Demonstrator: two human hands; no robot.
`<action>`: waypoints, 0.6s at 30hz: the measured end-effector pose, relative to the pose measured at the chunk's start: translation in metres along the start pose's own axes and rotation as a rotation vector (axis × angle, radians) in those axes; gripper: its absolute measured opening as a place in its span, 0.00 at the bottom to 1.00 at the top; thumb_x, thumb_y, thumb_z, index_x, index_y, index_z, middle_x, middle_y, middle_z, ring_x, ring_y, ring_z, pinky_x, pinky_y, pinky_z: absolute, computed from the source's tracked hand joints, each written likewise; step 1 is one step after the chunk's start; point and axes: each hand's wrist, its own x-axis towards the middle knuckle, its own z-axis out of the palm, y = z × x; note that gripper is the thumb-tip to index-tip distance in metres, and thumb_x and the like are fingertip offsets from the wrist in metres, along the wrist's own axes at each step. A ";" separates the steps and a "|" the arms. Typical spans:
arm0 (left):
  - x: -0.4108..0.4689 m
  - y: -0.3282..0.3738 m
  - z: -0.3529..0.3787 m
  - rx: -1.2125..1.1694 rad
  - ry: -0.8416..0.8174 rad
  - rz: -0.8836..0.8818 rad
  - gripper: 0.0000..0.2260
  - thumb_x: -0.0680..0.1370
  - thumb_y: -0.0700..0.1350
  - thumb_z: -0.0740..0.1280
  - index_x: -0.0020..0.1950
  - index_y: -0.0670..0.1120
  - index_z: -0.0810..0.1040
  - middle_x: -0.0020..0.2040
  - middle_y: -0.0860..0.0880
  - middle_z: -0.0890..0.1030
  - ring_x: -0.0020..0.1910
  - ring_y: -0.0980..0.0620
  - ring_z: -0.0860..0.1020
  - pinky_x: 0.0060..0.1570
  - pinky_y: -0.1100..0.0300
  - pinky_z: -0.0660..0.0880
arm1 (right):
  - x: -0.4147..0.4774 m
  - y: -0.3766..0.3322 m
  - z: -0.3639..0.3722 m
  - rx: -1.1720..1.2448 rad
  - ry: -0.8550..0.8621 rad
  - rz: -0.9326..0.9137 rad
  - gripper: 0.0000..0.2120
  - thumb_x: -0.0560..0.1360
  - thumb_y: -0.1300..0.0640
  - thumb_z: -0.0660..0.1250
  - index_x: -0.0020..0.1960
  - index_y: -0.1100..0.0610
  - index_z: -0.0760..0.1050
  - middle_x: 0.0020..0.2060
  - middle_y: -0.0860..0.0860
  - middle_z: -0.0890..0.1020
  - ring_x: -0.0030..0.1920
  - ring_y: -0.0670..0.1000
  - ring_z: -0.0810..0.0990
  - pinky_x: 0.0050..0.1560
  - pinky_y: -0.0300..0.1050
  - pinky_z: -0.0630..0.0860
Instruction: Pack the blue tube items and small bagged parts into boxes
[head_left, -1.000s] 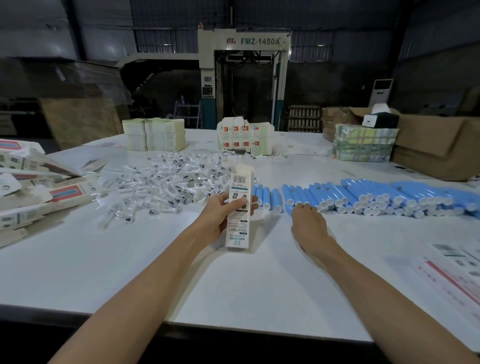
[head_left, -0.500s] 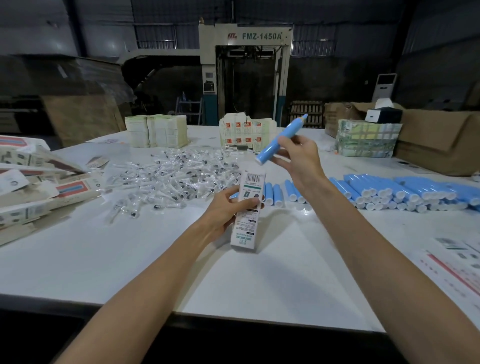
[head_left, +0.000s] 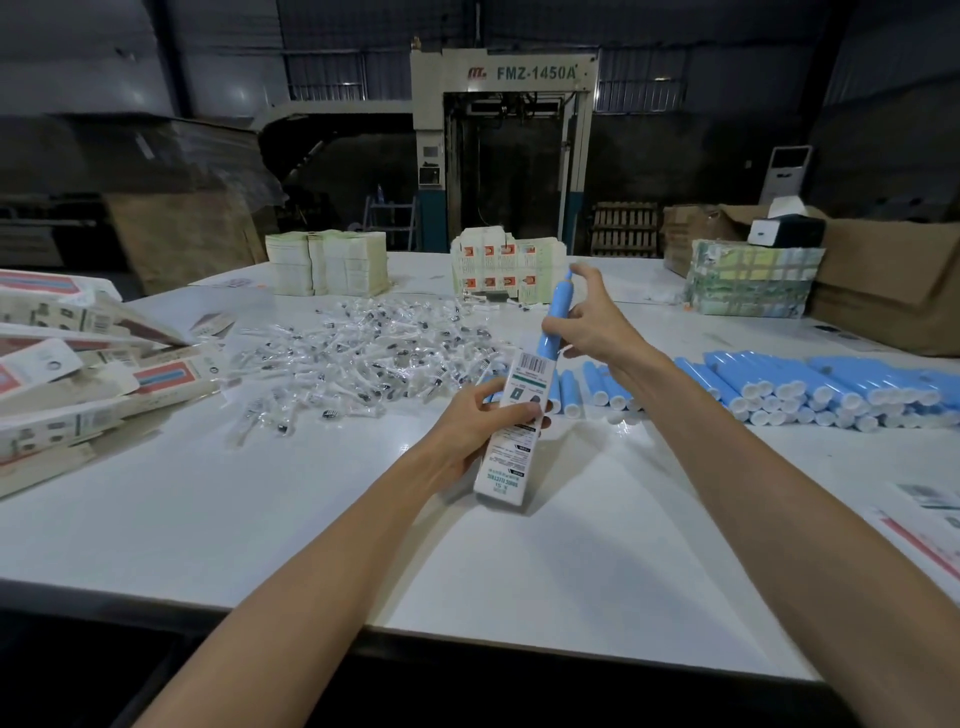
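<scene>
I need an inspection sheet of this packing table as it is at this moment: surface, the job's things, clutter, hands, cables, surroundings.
Surface: white table, glossy, with light reflections.
Job's things: one blue tube held tilted, its lower end at the top of the white box; a row of blue tubes lies at the right; small bagged parts are piled left of centre.
Clutter: flat cartons heaped at the left; stacks of folded boxes at the far edge; printed sheets at the right.
Hands: left hand grips the white box; right hand holds the blue tube.
Cables: nothing seen.
Surroundings: machine marked FMZ-1450A behind the table; cardboard cartons at the right; a dim hall.
</scene>
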 end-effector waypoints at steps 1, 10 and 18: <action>0.000 0.000 0.001 -0.005 -0.006 -0.003 0.22 0.78 0.42 0.79 0.71 0.48 0.81 0.58 0.38 0.88 0.59 0.37 0.86 0.60 0.45 0.84 | 0.000 0.000 0.000 -0.029 -0.056 0.004 0.39 0.75 0.58 0.73 0.76 0.38 0.54 0.52 0.60 0.84 0.48 0.55 0.86 0.42 0.47 0.83; -0.001 -0.005 0.006 -0.180 -0.075 -0.030 0.20 0.82 0.39 0.74 0.73 0.44 0.77 0.64 0.39 0.86 0.58 0.34 0.86 0.53 0.47 0.85 | -0.011 0.028 0.011 0.001 -0.124 0.023 0.24 0.77 0.54 0.69 0.67 0.45 0.61 0.51 0.60 0.85 0.38 0.42 0.83 0.36 0.39 0.78; 0.010 -0.003 -0.021 -0.144 0.164 -0.039 0.15 0.83 0.38 0.71 0.70 0.45 0.78 0.58 0.41 0.88 0.47 0.43 0.89 0.42 0.52 0.85 | -0.013 0.049 0.052 -0.089 -0.002 -0.095 0.12 0.85 0.53 0.63 0.67 0.55 0.75 0.63 0.55 0.74 0.56 0.48 0.77 0.48 0.33 0.72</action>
